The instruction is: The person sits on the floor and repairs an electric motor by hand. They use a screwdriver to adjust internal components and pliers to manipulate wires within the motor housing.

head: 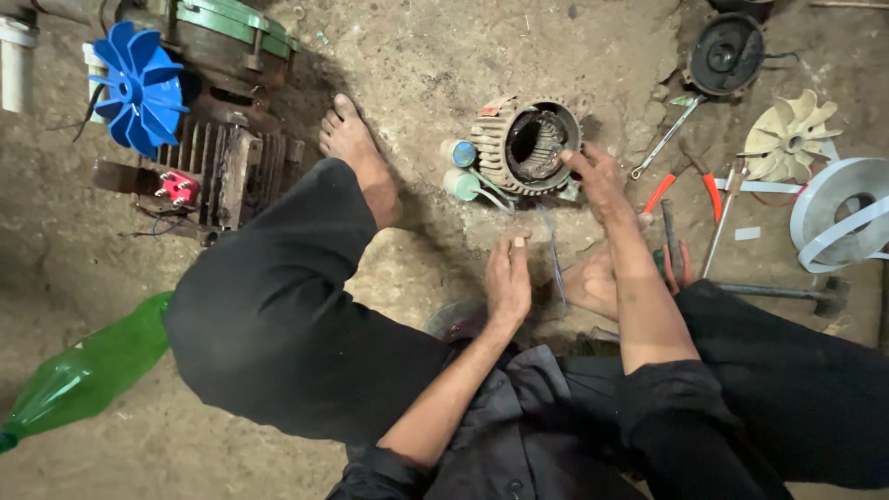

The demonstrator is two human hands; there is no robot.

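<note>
A ribbed electric motor stator [500, 139] lies on the dirt ground with its open end up and copper windings visible inside. My right hand [600, 183] reaches to its right rim, and the fingertips touch the edge. My left hand [507, 278] hovers lower, in front of my body, with its fingers straight and together and nothing clearly in it. A thin pale strip [554, 259] lies on the ground between the two hands. Two small cylinders [460, 168] with wires sit at the stator's left side.
My bare left foot [356, 148] stretches out beside a second motor [222, 167] with a blue fan [139, 88]. A green bottle [83, 370] lies at the left. On the right lie a wrench [662, 139], orange-handled pliers [685, 181], a hammer [787, 292], a cream fan [787, 139], a white tape roll [843, 213] and a round end cover [727, 51].
</note>
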